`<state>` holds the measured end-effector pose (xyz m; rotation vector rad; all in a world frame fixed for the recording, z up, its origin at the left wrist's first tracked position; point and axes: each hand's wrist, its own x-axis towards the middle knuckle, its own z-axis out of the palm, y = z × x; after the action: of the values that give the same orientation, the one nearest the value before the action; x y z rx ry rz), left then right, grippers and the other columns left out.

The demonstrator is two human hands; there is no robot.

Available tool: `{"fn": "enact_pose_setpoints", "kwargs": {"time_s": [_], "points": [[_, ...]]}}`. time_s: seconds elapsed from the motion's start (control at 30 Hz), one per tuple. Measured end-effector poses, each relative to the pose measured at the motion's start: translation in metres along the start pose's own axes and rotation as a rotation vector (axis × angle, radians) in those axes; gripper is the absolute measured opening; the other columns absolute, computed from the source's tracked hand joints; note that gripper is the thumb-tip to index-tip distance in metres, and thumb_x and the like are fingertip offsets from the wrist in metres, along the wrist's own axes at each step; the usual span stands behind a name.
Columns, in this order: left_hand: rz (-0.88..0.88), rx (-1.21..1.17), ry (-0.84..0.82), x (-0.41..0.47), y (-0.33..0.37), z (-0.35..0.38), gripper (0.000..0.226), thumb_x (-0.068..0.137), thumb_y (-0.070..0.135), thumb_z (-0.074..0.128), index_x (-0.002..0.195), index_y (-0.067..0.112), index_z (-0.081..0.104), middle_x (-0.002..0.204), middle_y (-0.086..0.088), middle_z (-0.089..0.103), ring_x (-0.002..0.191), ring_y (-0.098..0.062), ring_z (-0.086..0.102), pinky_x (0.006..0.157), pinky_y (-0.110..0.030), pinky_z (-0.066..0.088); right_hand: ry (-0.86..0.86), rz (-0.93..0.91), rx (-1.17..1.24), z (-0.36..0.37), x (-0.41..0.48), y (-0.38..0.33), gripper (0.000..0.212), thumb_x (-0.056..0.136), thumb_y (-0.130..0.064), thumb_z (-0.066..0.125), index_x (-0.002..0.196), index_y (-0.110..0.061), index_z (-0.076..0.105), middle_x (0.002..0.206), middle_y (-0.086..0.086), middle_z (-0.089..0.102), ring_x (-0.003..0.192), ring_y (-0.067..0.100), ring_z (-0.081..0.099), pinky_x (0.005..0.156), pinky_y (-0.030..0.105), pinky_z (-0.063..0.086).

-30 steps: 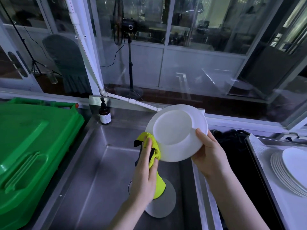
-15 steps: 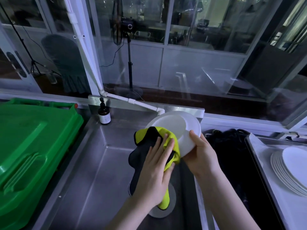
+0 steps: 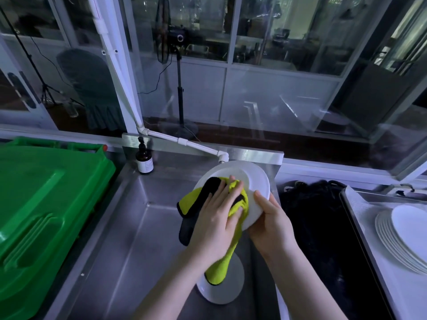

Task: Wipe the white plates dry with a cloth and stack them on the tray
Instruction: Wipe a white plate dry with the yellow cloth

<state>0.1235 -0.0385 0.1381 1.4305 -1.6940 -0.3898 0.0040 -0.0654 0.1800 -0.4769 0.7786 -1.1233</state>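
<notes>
Over the steel sink [image 3: 120, 227] I hold a white plate [image 3: 254, 181], tilted with its upper face toward me. My right hand [image 3: 270, 225] grips its lower right rim. My left hand [image 3: 217, 222] presses a yellow and black cloth [image 3: 235, 204] flat against the plate's face, and the cloth's tail hangs down below. Another white plate [image 3: 231, 287] lies on the sink floor under my hands. At the right, a stack of several white plates [image 3: 406, 236] rests on the tray [image 3: 360, 218].
A green bin lid [image 3: 46, 204] fills the left side. A brown pump bottle [image 3: 144, 161] stands at the sink's back left corner, and a white tap pipe [image 3: 198, 146] ends just behind the plate. A dark heap [image 3: 318, 218] lies between sink and tray.
The plate has tipped from showing its underside to facing me and sunk lower. My left hand came from its left edge onto its face with the cloth, then pushed further up across it.
</notes>
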Motion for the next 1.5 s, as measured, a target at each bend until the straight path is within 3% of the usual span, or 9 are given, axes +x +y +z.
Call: {"fn": "enact_pose_setpoints", "kwargs": {"time_s": [0.27, 0.5, 0.67, 0.83, 1.0, 1.13, 1.23, 1.33, 1.5], "points": [[-0.243, -0.237, 0.205, -0.045, -0.013, 0.001, 0.053, 0.099, 0.029, 0.040, 0.147, 0.041, 0.018, 0.158, 0.006, 0.028, 0.143, -0.011, 0.034, 0.113, -0.021, 0.031, -0.015, -0.115, -0.081, 0.004, 0.003, -0.026, 0.029, 0.100, -0.013, 0.047, 0.124, -0.017, 0.064, 0.113, 0.011, 0.073, 0.100, 0.025, 0.069, 0.077, 0.035, 0.060], [-0.288, -0.306, 0.164, 0.018, -0.026, -0.043, 0.048, 0.102, 0.012, 0.046, 0.147, 0.028, 0.037, 0.148, 0.022, 0.033, 0.132, 0.009, 0.034, 0.098, 0.001, 0.023, -0.168, -0.046, -0.205, -0.003, -0.010, -0.023, 0.039, 0.089, -0.020, 0.062, 0.126, -0.012, 0.066, 0.118, 0.014, 0.072, 0.102, 0.027, 0.070, 0.080, 0.036, 0.059], [-0.091, -0.183, -0.051, 0.042, -0.021, -0.067, 0.046, 0.102, 0.014, 0.047, 0.145, 0.030, 0.043, 0.149, 0.013, 0.041, 0.136, -0.002, 0.039, 0.104, -0.005, 0.026, -0.254, 0.084, -0.361, -0.005, -0.014, -0.017, 0.037, 0.085, -0.022, 0.067, 0.121, -0.018, 0.071, 0.112, 0.013, 0.074, 0.096, 0.027, 0.072, 0.071, 0.037, 0.058], [0.233, 0.034, -0.165, 0.040, -0.002, -0.055, 0.044, 0.100, 0.016, 0.049, 0.144, 0.020, 0.047, 0.155, 0.003, 0.038, 0.145, -0.012, 0.029, 0.117, -0.040, 0.028, -0.307, 0.142, -0.376, 0.001, -0.010, -0.011, 0.036, 0.088, -0.020, 0.066, 0.124, -0.016, 0.069, 0.117, 0.016, 0.072, 0.101, 0.029, 0.072, 0.072, 0.036, 0.058], [0.029, -0.129, 0.022, 0.028, -0.011, -0.057, 0.044, 0.101, 0.012, 0.048, 0.143, 0.028, 0.046, 0.149, 0.018, 0.042, 0.136, 0.003, 0.037, 0.113, -0.022, 0.032, -0.302, 0.088, -0.367, -0.001, -0.010, -0.018, 0.032, 0.089, -0.018, 0.066, 0.121, -0.014, 0.071, 0.115, 0.016, 0.073, 0.100, 0.028, 0.072, 0.077, 0.035, 0.058], [-0.278, -0.174, 0.199, 0.008, -0.023, -0.054, 0.042, 0.103, 0.019, 0.046, 0.142, 0.034, 0.046, 0.140, 0.023, 0.050, 0.122, -0.006, 0.052, 0.089, -0.005, 0.039, -0.196, 0.012, -0.322, 0.000, -0.008, -0.027, 0.037, 0.083, -0.019, 0.064, 0.119, -0.010, 0.072, 0.121, 0.023, 0.069, 0.106, 0.034, 0.067, 0.097, 0.047, 0.048], [-0.194, -0.116, 0.214, -0.020, -0.017, -0.042, 0.046, 0.100, 0.010, 0.049, 0.143, 0.024, 0.046, 0.139, -0.007, 0.058, 0.117, -0.025, 0.058, 0.091, -0.030, 0.046, -0.161, -0.036, -0.260, 0.003, -0.006, -0.033, 0.037, 0.084, -0.018, 0.064, 0.119, -0.009, 0.071, 0.119, 0.021, 0.070, 0.104, 0.033, 0.068, 0.091, 0.043, 0.054], [-0.032, -0.057, 0.138, -0.033, 0.002, -0.021, 0.050, 0.101, 0.012, 0.047, 0.148, 0.026, 0.038, 0.156, 0.004, 0.036, 0.145, -0.011, 0.032, 0.117, -0.039, 0.030, -0.148, -0.028, -0.236, 0.006, -0.006, -0.023, 0.034, 0.085, -0.017, 0.063, 0.117, -0.008, 0.072, 0.114, 0.021, 0.072, 0.097, 0.031, 0.071, 0.076, 0.035, 0.060], [0.047, -0.080, 0.069, -0.011, 0.006, -0.019, 0.054, 0.099, 0.018, 0.049, 0.149, 0.033, 0.036, 0.155, 0.005, 0.038, 0.143, -0.007, 0.032, 0.116, -0.033, 0.029, -0.156, 0.022, -0.226, 0.000, -0.013, -0.008, 0.029, 0.091, -0.016, 0.060, 0.117, -0.010, 0.072, 0.115, 0.023, 0.071, 0.095, 0.031, 0.072, 0.071, 0.035, 0.060]]}}
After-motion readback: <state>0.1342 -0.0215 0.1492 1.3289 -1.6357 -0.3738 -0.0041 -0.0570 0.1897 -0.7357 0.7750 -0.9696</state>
